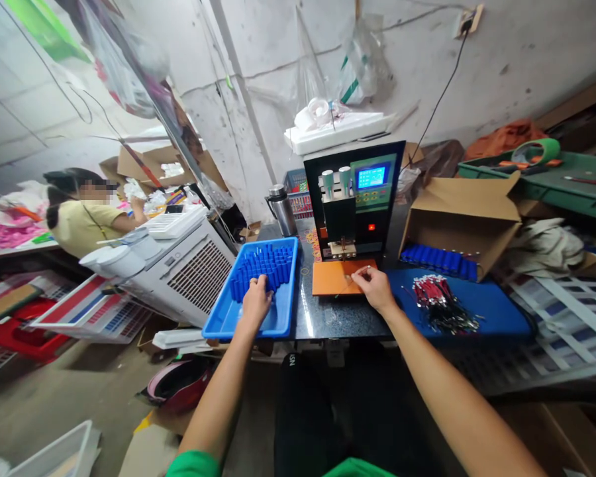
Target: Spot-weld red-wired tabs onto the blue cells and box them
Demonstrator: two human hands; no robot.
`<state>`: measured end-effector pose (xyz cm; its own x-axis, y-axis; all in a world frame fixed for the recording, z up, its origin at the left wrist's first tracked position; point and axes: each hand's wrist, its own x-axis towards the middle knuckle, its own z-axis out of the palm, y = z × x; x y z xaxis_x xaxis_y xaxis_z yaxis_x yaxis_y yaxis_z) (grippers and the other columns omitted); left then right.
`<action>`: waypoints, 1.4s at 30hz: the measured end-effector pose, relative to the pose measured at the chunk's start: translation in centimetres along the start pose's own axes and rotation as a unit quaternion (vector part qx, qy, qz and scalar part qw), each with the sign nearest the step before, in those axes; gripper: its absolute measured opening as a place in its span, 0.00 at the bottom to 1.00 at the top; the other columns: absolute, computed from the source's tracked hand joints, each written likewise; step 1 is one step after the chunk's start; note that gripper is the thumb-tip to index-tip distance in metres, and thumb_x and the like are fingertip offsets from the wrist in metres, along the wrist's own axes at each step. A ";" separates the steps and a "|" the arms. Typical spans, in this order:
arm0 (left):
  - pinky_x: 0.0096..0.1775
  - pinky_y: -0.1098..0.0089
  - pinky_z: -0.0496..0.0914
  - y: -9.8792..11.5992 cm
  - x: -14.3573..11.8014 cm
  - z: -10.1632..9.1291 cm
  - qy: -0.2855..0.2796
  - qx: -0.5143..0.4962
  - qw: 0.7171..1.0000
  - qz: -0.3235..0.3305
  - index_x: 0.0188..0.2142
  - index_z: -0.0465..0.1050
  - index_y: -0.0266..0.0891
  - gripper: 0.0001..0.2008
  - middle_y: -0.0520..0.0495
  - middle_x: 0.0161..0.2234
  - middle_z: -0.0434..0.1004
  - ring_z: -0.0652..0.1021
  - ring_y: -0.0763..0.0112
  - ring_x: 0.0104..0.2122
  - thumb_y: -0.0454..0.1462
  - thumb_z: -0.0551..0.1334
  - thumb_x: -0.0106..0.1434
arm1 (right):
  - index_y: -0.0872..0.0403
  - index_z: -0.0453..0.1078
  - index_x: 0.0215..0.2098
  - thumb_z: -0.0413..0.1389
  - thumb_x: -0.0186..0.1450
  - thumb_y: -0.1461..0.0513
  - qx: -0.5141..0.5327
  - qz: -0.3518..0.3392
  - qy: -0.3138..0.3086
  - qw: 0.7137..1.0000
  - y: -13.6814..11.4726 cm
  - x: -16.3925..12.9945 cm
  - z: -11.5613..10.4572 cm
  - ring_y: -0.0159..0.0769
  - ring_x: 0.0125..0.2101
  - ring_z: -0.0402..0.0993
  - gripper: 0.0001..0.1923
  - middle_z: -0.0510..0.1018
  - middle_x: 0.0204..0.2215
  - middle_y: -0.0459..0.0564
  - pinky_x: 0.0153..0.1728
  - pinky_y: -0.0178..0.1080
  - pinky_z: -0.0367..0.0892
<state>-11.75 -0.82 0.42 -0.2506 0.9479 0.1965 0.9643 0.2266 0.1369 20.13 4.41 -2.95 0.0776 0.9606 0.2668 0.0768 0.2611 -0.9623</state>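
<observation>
Where left hand (256, 299) rests: blue cells (261, 267) (upright)

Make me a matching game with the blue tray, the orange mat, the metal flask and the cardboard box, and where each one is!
Things:
1. blue tray
2. orange mat
3. metal flask
4. cardboard box

Places:
A. under the right hand
B. behind the tray, left of the machine
C. right of the machine, lying open on its side
D. around the left hand

Pairs: 1-D, 2-A, 3-B, 4-C
</observation>
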 end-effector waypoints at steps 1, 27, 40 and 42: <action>0.39 0.65 0.71 -0.2 -0.1 0.2 0.009 -0.020 1.000 0.002 0.50 0.69 0.38 0.15 0.37 0.46 0.73 0.79 0.59 0.39 0.36 0.61 0.64 | 0.54 0.72 0.24 0.60 0.52 0.51 0.006 0.001 0.000 1.000 0.0 0.1 -0.1 0.38 0.26 0.71 0.14 0.77 0.23 0.50 0.33 0.40 0.67; 0.39 0.65 0.75 17.2 3.6 4.8 -0.061 -0.573 0.805 0.141 0.36 0.78 0.36 0.15 0.46 0.32 0.82 0.80 0.64 0.32 0.43 0.69 0.51 | 0.52 0.70 0.22 0.59 0.54 0.55 0.101 0.032 0.009 0.994 0.7 2.6 -0.1 0.36 0.23 0.68 0.10 0.70 0.16 0.44 0.26 0.36 0.63; 0.37 0.68 0.73 18.9 2.8 4.9 -0.050 -0.584 0.795 0.159 0.36 0.76 0.37 0.15 0.46 0.33 0.80 0.78 0.67 0.32 0.45 0.66 0.55 | 0.52 0.69 0.26 0.59 0.54 0.53 0.108 0.054 0.032 0.992 0.3 3.5 0.4 0.36 0.25 0.71 0.11 0.73 0.21 0.45 0.27 0.37 0.67; 0.39 0.66 0.73 18.9 2.7 4.9 -0.055 -0.587 0.793 0.155 0.38 0.76 0.37 0.15 0.45 0.35 0.81 0.79 0.65 0.34 0.45 0.66 0.55 | 0.52 0.69 0.27 0.60 0.54 0.52 0.114 0.051 0.037 0.991 0.2 3.8 0.7 0.36 0.26 0.72 0.12 0.74 0.22 0.45 0.28 0.36 0.68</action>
<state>6.26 7.09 -1.25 0.0545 0.9459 0.3200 0.2179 -0.3240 0.9206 19.73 8.15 -2.19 0.1472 0.9756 0.1627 -0.1619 0.1861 -0.9691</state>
